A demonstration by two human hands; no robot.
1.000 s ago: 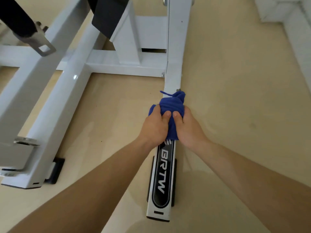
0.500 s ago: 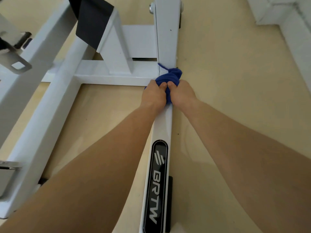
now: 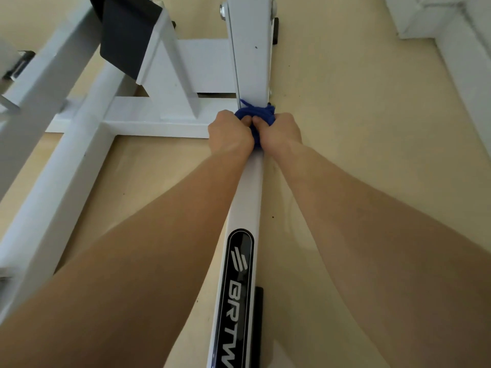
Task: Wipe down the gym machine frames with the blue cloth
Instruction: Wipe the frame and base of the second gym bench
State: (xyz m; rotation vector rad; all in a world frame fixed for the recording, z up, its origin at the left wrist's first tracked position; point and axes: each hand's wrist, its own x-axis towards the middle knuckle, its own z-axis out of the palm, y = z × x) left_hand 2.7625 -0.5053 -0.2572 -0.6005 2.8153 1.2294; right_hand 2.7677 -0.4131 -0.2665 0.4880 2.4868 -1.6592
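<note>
Two hands, left hand (image 3: 230, 131) and right hand (image 3: 279, 130), each clench one bunched blue cloth (image 3: 257, 116) on a white frame bar (image 3: 248, 187), touching the upright post (image 3: 252, 54); a black pad (image 3: 127, 33) sits upper left.

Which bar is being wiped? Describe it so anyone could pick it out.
On the tan floor stands a white gym machine frame. One low rail runs from the base of the upright post toward the camera; the left hand and right hand grip the blue cloth on it there. Unlike the plain white beams beside it, it carries a black oval BRTW badge.
</note>
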